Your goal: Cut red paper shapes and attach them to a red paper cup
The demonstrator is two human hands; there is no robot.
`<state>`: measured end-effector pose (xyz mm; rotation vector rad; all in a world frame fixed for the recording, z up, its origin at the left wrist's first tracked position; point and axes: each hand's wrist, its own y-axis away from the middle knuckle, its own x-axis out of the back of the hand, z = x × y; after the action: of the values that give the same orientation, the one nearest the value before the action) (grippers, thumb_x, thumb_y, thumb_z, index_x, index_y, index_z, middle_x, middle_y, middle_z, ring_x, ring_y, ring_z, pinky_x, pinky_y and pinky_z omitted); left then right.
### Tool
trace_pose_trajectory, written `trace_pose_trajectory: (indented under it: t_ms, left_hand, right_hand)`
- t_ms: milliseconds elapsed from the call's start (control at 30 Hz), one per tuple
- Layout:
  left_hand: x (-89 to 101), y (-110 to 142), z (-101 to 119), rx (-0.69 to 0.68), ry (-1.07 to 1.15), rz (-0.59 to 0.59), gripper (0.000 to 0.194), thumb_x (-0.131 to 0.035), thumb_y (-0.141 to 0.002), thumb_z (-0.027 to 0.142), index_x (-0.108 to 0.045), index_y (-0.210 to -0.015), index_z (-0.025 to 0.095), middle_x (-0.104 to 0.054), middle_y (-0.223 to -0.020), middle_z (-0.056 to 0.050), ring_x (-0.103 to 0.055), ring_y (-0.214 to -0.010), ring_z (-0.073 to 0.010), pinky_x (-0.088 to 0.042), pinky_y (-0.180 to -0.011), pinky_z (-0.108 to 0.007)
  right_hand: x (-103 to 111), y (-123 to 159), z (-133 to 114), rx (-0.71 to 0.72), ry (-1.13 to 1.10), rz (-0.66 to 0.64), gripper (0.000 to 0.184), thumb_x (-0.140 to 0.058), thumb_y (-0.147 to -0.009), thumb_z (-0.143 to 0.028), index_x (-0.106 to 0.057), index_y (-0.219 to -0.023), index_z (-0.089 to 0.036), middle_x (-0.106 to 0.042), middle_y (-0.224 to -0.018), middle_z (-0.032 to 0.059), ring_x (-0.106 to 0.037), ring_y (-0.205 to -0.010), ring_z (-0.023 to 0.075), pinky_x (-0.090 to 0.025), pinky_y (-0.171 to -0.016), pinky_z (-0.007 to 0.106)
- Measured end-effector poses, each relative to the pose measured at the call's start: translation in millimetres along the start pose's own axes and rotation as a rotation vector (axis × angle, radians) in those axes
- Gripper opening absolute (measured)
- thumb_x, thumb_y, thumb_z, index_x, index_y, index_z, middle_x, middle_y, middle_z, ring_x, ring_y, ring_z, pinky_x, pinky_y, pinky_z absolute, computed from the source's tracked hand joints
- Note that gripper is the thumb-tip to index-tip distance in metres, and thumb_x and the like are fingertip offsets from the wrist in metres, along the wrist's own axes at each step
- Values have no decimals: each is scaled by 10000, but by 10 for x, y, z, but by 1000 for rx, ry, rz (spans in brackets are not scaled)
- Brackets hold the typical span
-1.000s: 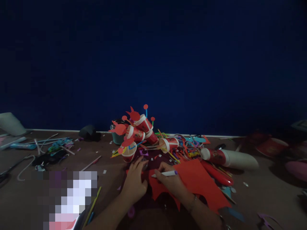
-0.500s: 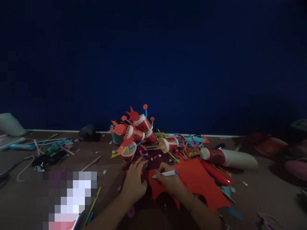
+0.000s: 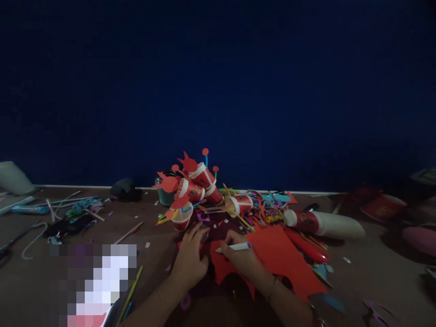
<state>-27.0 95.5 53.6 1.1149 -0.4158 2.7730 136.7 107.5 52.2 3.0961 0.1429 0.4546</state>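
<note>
My right hand (image 3: 242, 258) is closed around a white marker with a purple end (image 3: 240, 246). Its tip points left, at or just above the sheet of red paper (image 3: 279, 254), which has ragged cut-out edges. The heel of that hand rests over the paper. To the left, my left hand (image 3: 190, 259) lies palm down with its fingers extended and somewhat apart. Under and beside its fingers are a bit of red paper and a small greyish round thing (image 3: 205, 232) I cannot make out. A red paper cup (image 3: 182, 219) with a straw and red paper pieces stands just beyond its fingertips.
Several decorated red cups (image 3: 202, 177) are piled near the dark blue wall. Stacked cups (image 3: 323, 225) lie on their side at right, with a shiny red tube-like thing (image 3: 309, 247) before them. Loose pipe cleaners, straws and scraps cover the brown table (image 3: 160, 254). A pixelated patch hides the lower left.
The view has shifted very slightly. Both hands, the marker and the red paper stay in nearly the same positions.
</note>
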Motion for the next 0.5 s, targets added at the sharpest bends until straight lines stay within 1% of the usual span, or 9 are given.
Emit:
trace_pose_trajectory:
  t_ms: [200, 333, 500]
  left_hand:
    - [-3, -10, -3, -2, -20, -6, 651, -479, -564, -9, -494, -1191, 165, -391, -1375, -130, -321, -1284, -277, -273, -1052, -484]
    - [-22, -4, -33, -10, -9, 10, 653, -490, -565, -6, -493, -1188, 186, -396, -1374, -115, -324, -1281, -281, -272, -1050, -494]
    - [-23, 1, -39, -8, -4, 13, 665, -478, -557, -9, -498, -1192, 188, -394, -1378, -108, -314, -1288, -275, -265, -1058, -479]
  right_hand:
    - [6, 13, -28, -18, 20, -10, 192, -504, -700, -258, -378, -561, -224, -479, -433, -74, -452, -430, 95, -323, -427, 196]
    - [9, 12, -30, -21, 38, 7, 198, -513, -701, -272, -380, -562, -223, -474, -439, -73, -446, -437, 98, -324, -430, 200]
    - [10, 5, -15, -11, 57, 8, 202, -511, -708, -266, -378, -563, -223, -474, -433, -76, -442, -432, 96, -318, -423, 195]
